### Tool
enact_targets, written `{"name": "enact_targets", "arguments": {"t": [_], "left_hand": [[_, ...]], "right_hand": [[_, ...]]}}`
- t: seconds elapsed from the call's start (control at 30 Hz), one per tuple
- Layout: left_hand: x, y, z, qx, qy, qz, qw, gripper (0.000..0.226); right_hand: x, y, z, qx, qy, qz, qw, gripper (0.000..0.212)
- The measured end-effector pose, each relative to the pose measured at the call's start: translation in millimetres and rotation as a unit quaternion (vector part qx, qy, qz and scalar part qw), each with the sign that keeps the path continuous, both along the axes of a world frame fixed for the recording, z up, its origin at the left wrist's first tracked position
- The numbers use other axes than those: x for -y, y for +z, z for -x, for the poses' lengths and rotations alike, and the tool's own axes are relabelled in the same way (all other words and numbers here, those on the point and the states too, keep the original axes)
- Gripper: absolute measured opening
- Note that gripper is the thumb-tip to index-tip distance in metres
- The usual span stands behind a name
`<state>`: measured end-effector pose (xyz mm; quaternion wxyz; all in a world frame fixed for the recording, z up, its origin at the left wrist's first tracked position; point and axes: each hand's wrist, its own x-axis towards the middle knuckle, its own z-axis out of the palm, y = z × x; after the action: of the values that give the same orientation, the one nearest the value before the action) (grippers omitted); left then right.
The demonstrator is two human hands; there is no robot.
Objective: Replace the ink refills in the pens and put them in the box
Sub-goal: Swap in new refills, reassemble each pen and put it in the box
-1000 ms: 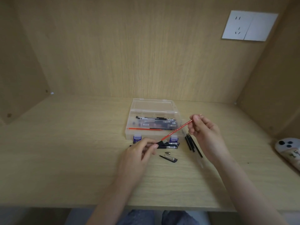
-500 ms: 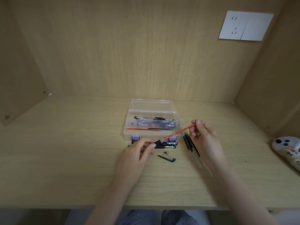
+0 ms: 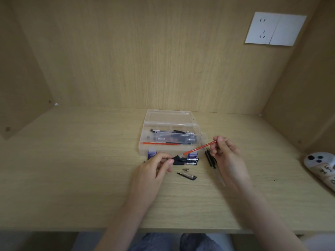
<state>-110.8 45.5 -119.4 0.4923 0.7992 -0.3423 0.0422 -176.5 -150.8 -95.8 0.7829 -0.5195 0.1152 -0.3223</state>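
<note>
With forearms reaching up from the bottom edge, the left hand [image 3: 154,169] pinches a black pen piece [image 3: 175,158], the right hand [image 3: 227,156] a red refill [image 3: 199,148].

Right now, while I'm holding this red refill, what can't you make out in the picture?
All in the head view:
- pen part: mostly covered by the left hand's fingers.
- black refills: near ends pass under the right hand.
- red refill: print too small to read.
- white object: cut off by the right edge.
- box: pens overlap behind cloudy plastic, so no sure count.
</note>
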Motion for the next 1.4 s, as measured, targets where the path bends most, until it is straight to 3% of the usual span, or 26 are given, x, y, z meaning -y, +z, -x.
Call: {"name": "enact_targets", "arguments": {"t": [0.37, 0.67, 0.83, 1.03, 1.4], "left_hand": [[0, -2, -1, 0.001, 0.004, 0.006, 1.0, 0.007], [0, -1, 0, 0.001, -0.009, -0.017, 1.0, 0.008], [1, -2, -2, -0.01, -0.006, -0.001, 1.0, 0.008], [0, -3, -2, -0.012, -0.011, 0.008, 1.0, 0.008], [0, -1, -1, -0.021, -0.018, 0.015, 1.0, 0.007]], "right_hand": [[4, 1, 3, -0.041, -0.043, 0.121, 0.991, 0.019], [1, 6, 6, -0.061, -0.047, 0.096, 0.992, 0.019], [-10, 13, 4, -0.035, 0.017, 0.073, 0.997, 0.024], [-23, 11, 2, -0.068, 0.1, 0.113, 0.986, 0.019], [-25, 8, 6, -0.089, 0.133, 0.108, 0.981, 0.014]]}}
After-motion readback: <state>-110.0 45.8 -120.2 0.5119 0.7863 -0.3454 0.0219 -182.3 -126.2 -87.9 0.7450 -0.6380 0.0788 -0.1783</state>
